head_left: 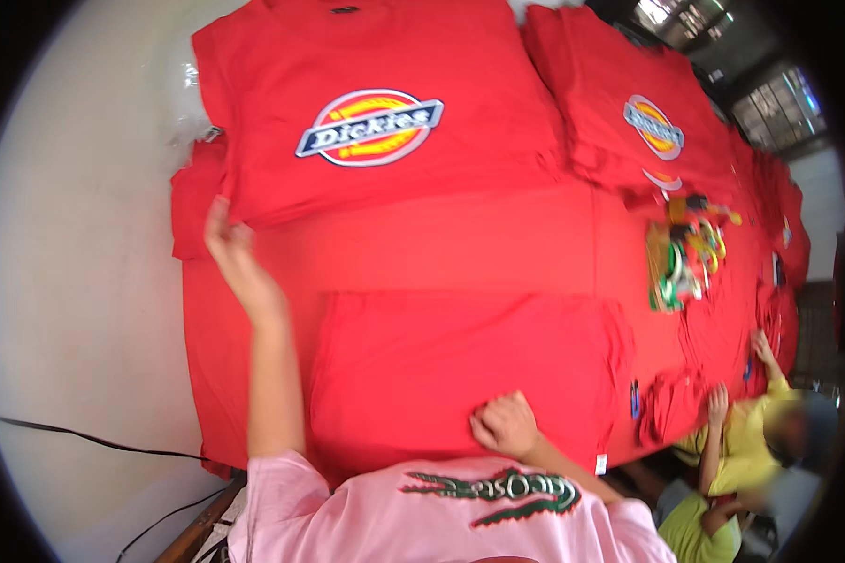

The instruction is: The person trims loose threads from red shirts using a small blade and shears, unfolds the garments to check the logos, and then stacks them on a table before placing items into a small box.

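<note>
My left hand (233,244) is raised at the left edge of the table, fingers stretched out and slightly blurred, beside the lower left corner of a stack of red T-shirts (385,56) with a round printed logo. Whether the fingertips touch the cloth I cannot tell. In front of me lies a folded red shirt (441,347), plain side up. Over its near right part my right hand (505,422) is curled into a loose fist, with nothing visible in it.
A second pile of red printed shirts (620,113) lies at the far right. Nearer are a cardboard box of small coloured items (671,267) and a blue pen-like tool (635,399). Two people (751,432) work at the right. A black cable (94,436) runs along the left wall.
</note>
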{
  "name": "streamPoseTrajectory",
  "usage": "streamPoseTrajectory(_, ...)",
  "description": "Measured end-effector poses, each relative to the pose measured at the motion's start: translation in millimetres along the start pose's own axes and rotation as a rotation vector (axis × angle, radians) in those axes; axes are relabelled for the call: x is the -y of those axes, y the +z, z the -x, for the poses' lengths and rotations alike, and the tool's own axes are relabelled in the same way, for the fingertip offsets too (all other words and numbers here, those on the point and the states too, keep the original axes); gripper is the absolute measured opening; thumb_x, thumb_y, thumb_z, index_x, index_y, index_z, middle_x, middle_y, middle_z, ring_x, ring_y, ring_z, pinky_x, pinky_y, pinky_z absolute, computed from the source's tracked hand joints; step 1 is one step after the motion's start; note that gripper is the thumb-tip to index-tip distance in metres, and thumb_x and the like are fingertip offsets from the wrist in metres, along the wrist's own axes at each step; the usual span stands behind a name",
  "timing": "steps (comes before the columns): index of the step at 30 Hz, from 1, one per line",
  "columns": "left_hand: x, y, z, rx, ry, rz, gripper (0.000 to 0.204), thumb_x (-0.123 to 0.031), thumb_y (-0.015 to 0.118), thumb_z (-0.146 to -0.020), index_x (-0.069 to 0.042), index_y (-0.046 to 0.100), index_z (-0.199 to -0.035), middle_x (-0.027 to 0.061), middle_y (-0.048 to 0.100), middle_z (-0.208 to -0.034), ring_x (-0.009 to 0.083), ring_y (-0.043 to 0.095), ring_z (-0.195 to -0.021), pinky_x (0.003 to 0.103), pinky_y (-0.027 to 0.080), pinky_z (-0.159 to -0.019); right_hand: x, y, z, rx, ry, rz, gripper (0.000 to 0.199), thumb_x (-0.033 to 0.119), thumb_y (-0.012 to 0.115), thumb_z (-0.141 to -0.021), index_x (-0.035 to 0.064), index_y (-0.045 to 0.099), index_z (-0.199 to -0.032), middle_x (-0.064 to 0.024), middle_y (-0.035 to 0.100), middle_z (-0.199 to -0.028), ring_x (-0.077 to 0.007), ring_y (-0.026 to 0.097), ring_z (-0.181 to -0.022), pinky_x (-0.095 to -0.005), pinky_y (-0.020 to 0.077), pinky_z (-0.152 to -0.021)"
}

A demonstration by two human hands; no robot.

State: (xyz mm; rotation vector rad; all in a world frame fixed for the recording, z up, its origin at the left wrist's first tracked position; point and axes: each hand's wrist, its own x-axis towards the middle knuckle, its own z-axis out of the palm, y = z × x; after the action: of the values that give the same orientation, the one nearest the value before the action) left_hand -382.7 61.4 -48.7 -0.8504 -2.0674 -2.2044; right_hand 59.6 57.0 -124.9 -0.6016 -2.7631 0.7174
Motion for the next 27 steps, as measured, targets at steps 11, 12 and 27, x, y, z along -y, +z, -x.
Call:
streamPoseTrajectory(11, -42.7, -43.1, 270.6, 0.828, 0.412, -1.249, 0.080, -0.056, 0.058, -0.098, -0.020, 0.031, -0.164, 0.0150, 0.023, -0.171, 0.0387, 0.016, -0.158, 0.062, 0.014, -0.125, -17.2, -13.5, 37.9, -0.172, 0.087, 0.219, 0.056, 0.029, 0.062, -0.096, 0.0128, 0.051, -0.149, -0.0158, 0.037, -0.163, -0.0362, 0.040, -0.147, -0.0510, 0.0308, -0.121)
streamPoseTrajectory(12, -35.5, -58.1, 267.4, 0.732, 0.304, -1.234, 0.081, -0.059, 0.057, -0.098, -0.020, 0.031, -0.164, 0.0155, 0.023, -0.171, 0.0411, 0.018, -0.158, 0.063, 0.014, -0.124, -28.1, -18.8, 49.9, -0.140, 0.133, 0.280, 0.064, 0.042, 0.060, -0.098, 0.0151, 0.047, -0.154, -0.0153, 0.036, -0.165, -0.0346, 0.031, -0.153, -0.0536, 0.0231, -0.125)
streamPoseTrajectory(27, -100.3, -92.4, 475.3, 0.498, 0.026, -1.037, 0.059, -0.027, 0.052, -0.104, -0.013, 0.037, -0.160, 0.0219, 0.019, -0.170, 0.0447, 0.019, -0.156, 0.058, 0.018, -0.125, -285.8, -277.3, 63.1, -0.837, 0.534, 0.002, 0.051, 0.038, 0.078, -0.086, 0.0032, 0.067, -0.121, -0.0204, 0.072, -0.115, -0.0407, 0.068, -0.109, -0.0482, 0.0535, -0.092)
